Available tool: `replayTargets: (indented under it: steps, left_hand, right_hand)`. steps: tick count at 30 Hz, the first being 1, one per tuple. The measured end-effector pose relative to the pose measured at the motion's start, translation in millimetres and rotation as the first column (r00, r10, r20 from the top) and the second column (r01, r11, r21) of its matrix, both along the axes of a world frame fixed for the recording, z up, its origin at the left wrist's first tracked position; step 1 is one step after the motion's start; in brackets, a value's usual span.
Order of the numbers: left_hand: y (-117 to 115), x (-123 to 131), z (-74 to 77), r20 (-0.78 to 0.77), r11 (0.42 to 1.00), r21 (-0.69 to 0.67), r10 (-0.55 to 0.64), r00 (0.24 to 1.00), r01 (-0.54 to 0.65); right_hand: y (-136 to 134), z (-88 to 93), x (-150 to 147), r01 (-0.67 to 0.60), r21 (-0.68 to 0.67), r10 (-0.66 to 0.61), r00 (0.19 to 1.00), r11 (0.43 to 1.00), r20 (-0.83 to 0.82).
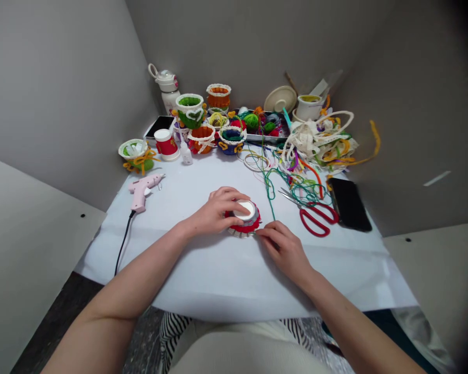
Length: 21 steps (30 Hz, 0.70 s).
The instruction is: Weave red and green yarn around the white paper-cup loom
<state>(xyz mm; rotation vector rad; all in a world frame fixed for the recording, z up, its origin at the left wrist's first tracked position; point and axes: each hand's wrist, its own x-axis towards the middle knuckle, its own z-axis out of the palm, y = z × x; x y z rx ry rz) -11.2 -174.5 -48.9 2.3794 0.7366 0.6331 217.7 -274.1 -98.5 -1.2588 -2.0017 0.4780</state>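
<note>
A small cup wrapped in red yarn (251, 226) lies on the white table, its round white end facing up and a ring of pale notched tabs around its lower rim. My left hand (228, 208) is closed around it from the left and over the top. At the cup's lower right edge, my right hand (278, 241) pinches a strand of green yarn (271, 205), which runs back to a loose green tangle. The fingertips of that hand are close to the rim; whether they touch it I cannot tell.
Red-handled scissors (315, 218) and a black phone (350, 204) lie to the right. A pink glue gun (142, 191) with a black cord rests at left. Yarn-covered pots (202, 138), a glue bottle (186, 153), a yarn tray (286, 127) and a heap of trimmings (315, 140) stand behind.
</note>
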Motion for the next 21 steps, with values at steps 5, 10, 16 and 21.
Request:
replayTargets:
  steps: [5, 10, 16, 21]
  left_hand:
    - [5.5, -4.4, -7.8, -0.027, 0.997, 0.033, -0.073, 0.997, 0.074]
    - [6.8, -5.4, -12.9, -0.021, 0.995, 0.058, -0.081, 0.996, 0.082]
    - [5.9, -4.8, -11.9, -0.013, 0.995, 0.058, -0.078, 0.997, 0.079]
    - [7.0, -6.0, -12.9, 0.004, 0.994, 0.052, -0.095, 0.995, 0.095]
  right_hand:
    - [-7.1, -2.7, -0.9, -0.033, 0.089, 0.024, 0.994, 0.996, 0.104]
    - [-15.5, -7.8, -6.5, -0.048, 0.132, 0.019, 0.977, 0.99, 0.214]
    - [-22.1, -8.1, -10.7, -0.066, 0.126, 0.029, 0.962, 0.99, 0.272]
    - [-17.2, -7.0, -11.8, 0.028, 0.128, -0.067, 0.949, 0.991, 0.307]
